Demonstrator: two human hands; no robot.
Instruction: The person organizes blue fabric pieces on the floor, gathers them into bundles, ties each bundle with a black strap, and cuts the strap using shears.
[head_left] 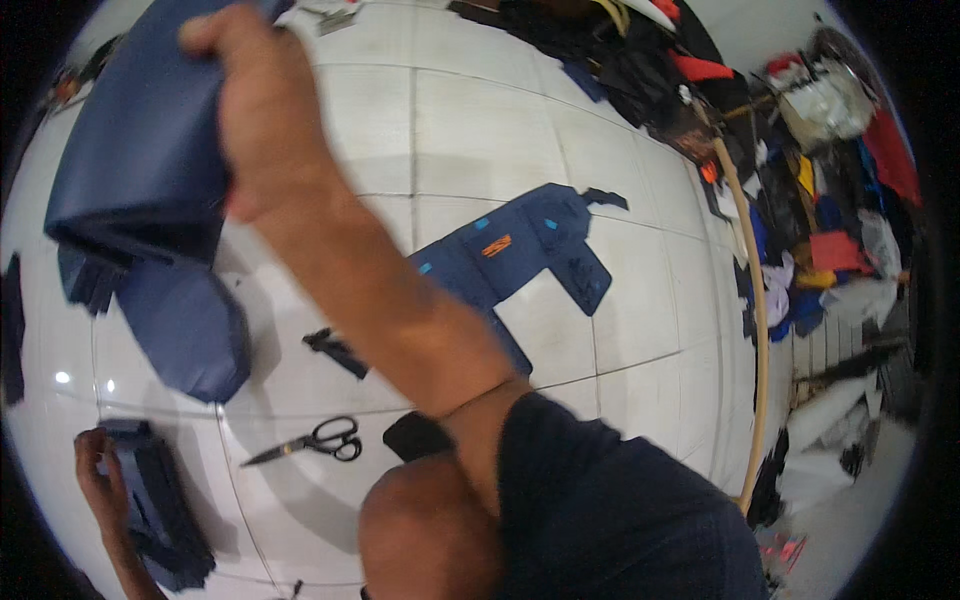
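1. Head view, the grip: the right hand (262, 110) is closed on the upper right edge of a large blue piece (140, 150). The thumb lies over the edge; the other fingers are mostly hidden and blurred. The piece's top is cut off by the picture's upper rim.
2. Just below the grip, the blue piece folds into dark layers, hard to separate, and a rounded flap (190, 335) hangs under them.
3. Well below the grip, the left hand (100, 470) is at the upper edge of a folded blue bundle (160, 500). Whether it grips or only rests there, I cannot tell.
4. Below and slightly right of the grip, black-handled scissors (335, 438) lie on the tile floor (480, 120).
5. Right of and below the grip, a flat blue panel (530, 225) with side flaps lies on the tiles, partly hidden by the right forearm.
6. Farther below, a black scrap (412, 436) is partly covered by the bare knee (430, 530) and forearm.
7. Far right of the grip, beyond a tan pole (757, 300), a mixed heap (835, 250) is too jumbled to sort.
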